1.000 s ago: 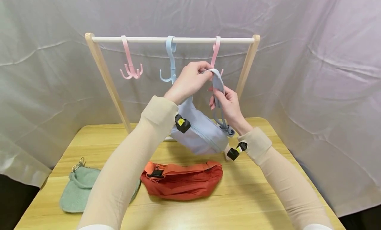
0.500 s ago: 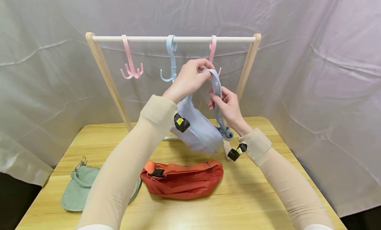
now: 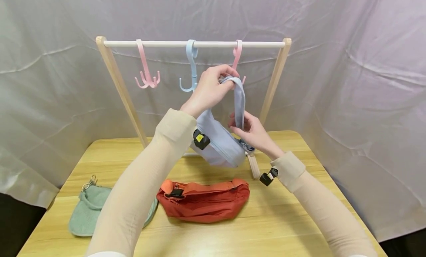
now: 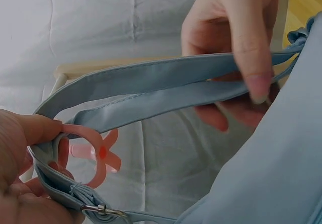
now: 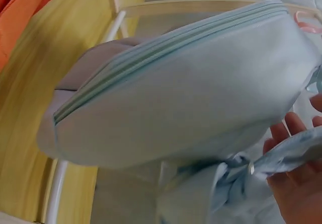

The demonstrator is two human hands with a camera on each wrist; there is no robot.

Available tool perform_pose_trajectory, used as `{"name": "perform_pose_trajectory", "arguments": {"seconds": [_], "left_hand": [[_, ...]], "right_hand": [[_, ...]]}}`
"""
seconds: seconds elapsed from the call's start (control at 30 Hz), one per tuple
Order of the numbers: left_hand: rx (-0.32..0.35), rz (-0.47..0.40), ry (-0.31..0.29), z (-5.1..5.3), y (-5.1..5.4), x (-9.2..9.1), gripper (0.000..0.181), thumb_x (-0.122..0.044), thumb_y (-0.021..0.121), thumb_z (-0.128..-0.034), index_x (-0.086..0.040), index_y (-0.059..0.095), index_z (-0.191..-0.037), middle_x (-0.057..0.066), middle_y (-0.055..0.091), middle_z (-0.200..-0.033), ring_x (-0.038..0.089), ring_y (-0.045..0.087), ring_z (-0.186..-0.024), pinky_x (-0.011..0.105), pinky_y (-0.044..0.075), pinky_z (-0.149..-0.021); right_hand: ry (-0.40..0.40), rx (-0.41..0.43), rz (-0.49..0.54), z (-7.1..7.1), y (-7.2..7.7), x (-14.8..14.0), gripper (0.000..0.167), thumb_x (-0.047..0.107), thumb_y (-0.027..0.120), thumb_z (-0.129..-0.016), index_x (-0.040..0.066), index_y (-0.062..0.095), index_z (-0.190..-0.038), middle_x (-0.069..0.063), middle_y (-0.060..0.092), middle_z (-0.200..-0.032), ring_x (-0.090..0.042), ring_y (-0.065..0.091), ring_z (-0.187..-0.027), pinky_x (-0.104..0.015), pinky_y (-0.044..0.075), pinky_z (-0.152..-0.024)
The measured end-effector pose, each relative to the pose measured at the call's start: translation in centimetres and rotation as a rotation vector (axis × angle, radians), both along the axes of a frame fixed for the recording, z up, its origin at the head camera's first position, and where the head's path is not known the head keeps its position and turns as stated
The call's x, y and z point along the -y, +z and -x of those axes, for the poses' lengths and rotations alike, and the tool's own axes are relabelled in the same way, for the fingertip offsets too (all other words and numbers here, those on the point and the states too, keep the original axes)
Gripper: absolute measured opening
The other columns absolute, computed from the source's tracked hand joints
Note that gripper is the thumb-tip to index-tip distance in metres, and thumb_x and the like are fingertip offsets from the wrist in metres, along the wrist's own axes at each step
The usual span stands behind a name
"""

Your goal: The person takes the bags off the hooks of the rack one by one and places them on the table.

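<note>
In the head view, I'm seeing the left hand (image 3: 211,86) reaching beside the rightmost pink hook (image 3: 236,55), pinching the strap (image 3: 239,101); the right hand (image 3: 255,133) is gripping it lower, the light-blue belt bag (image 3: 219,144) hanging beneath. In the left wrist view, the right thumb (image 4: 253,65) is crossing the strap. In the right wrist view, the strap is lying across the fingers.

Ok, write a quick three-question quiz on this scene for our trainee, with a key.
1. How many hook hangers are on the white rail?
2. True or false: the red bag lies on the wooden table.
3. Which grips the light blue bag's strap higher up: A) left hand or B) right hand?

Key: 1. Three: two pink, one blue. 2. True. 3. A.
</note>
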State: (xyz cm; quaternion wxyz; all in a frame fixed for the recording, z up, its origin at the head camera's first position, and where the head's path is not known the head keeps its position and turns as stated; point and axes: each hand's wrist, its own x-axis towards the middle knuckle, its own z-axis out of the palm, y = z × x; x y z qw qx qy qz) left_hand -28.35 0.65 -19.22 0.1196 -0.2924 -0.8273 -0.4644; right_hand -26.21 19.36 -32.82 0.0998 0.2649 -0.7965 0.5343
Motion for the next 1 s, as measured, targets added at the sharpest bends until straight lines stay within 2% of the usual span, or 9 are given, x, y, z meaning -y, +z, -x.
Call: {"name": "perform_pose_trajectory", "arguments": {"seconds": [0.13, 0.23, 0.4, 0.53, 0.67, 0.77, 0.83, 0.9, 1.0], "left_hand": [[-0.005, -0.022, -0.006, 0.1, -0.1, 0.0, 0.018, -0.01, 0.065, -0.0909, -0.014, 0.071, -0.108, -0.001, 0.073, -0.104, 0.01, 0.057, -0.086, 0.02, 0.042, -0.076], [-0.019, -0.041, -0.015, 0.1, -0.1, -0.1, 0.019, -0.01, 0.065, -0.09, -0.013, 0.072, -0.107, -0.001, 0.072, -0.101, 0.01, 0.056, -0.081, 0.021, 0.041, -0.073], [-0.034, -0.074, -0.032, 0.2, -0.2, -0.2, 0.018, -0.007, 0.066, -0.0892, -0.011, 0.072, -0.106, 0.0, 0.071, -0.096, 0.011, 0.053, -0.074, 0.021, 0.04, -0.069], [-0.045, -0.089, -0.034, 0.2, -0.2, -0.3, 0.019, -0.006, 0.067, -0.0891, -0.009, 0.072, -0.107, 0.002, 0.071, -0.095, 0.011, 0.053, -0.073, 0.021, 0.04, -0.069], [-0.05, -0.097, -0.03, 0.2, -0.3, -0.2, 0.019, -0.006, 0.067, -0.0892, -0.008, 0.072, -0.107, 0.003, 0.071, -0.096, 0.011, 0.055, -0.075, 0.02, 0.041, -0.07], [-0.04, -0.106, -0.023, 0.2, -0.3, -0.1, 0.019, -0.006, 0.068, -0.0895, -0.009, 0.072, -0.107, 0.002, 0.071, -0.095, 0.011, 0.055, -0.076, 0.02, 0.041, -0.069], [-0.038, -0.112, -0.017, 0.2, -0.3, 0.0, 0.019, -0.006, 0.068, -0.0894, -0.009, 0.072, -0.108, 0.003, 0.071, -0.095, 0.012, 0.056, -0.076, 0.02, 0.042, -0.069], [-0.038, -0.113, -0.011, 0.2, -0.4, 0.0, 0.019, -0.006, 0.068, -0.0893, -0.009, 0.072, -0.108, 0.004, 0.071, -0.096, 0.013, 0.055, -0.075, 0.021, 0.042, -0.069], [-0.029, -0.115, -0.012, 0.2, -0.4, -0.1, 0.02, -0.005, 0.067, -0.0889, -0.009, 0.072, -0.108, 0.005, 0.071, -0.097, 0.013, 0.055, -0.076, 0.021, 0.042, -0.069]], "right_hand": [[-0.048, -0.041, -0.044, -0.4, -0.7, -0.4, 0.038, 0.002, 0.066, -0.092, -0.002, 0.054, -0.128, -0.023, 0.067, -0.112, -0.018, 0.067, -0.098, -0.023, 0.053, -0.087], [-0.13, -0.137, -0.081, -1.0, -1.2, -0.6, 0.048, 0.004, 0.068, -0.09, -0.001, 0.049, -0.134, -0.02, 0.065, -0.119, -0.027, 0.065, -0.107, -0.035, 0.054, -0.094], [-0.223, -0.305, -0.072, -1.8, -2.0, -0.4, 0.071, 0.003, 0.069, -0.085, -0.002, 0.034, -0.147, -0.026, 0.053, -0.132, -0.036, 0.057, -0.121, -0.055, 0.05, -0.1], [-0.301, -0.47, -0.067, -2.5, -2.5, -0.1, 0.07, 0.007, 0.068, -0.084, -0.004, 0.036, -0.146, -0.026, 0.044, -0.14, -0.038, 0.044, -0.128, -0.052, 0.043, -0.105], [-0.367, -0.683, -0.072, -3.4, -2.9, 0.4, 0.053, 0.012, 0.064, -0.084, -0.005, 0.051, -0.133, -0.029, 0.044, -0.138, -0.043, 0.04, -0.124, -0.042, 0.032, -0.105], [-0.337, -0.79, -0.072, -3.9, -2.9, 0.8, 0.045, 0.009, 0.062, -0.083, -0.007, 0.055, -0.124, -0.032, 0.049, -0.132, -0.046, 0.043, -0.12, -0.036, 0.032, -0.105], [-0.292, -0.81, -0.095, -4.1, -2.8, 1.0, 0.043, 0.007, 0.063, -0.083, -0.008, 0.056, -0.124, -0.032, 0.051, -0.129, -0.045, 0.047, -0.118, -0.034, 0.036, -0.105], [-0.24, -0.794, -0.137, -4.0, -2.8, 1.1, 0.045, 0.006, 0.065, -0.084, -0.007, 0.056, -0.126, -0.032, 0.052, -0.129, -0.044, 0.049, -0.12, -0.034, 0.04, -0.106], [-0.185, -0.724, -0.22, -3.9, -3.0, 1.2, 0.054, 0.009, 0.069, -0.084, -0.006, 0.053, -0.133, -0.03, 0.05, -0.135, -0.041, 0.047, -0.127, -0.038, 0.04, -0.11]]}}
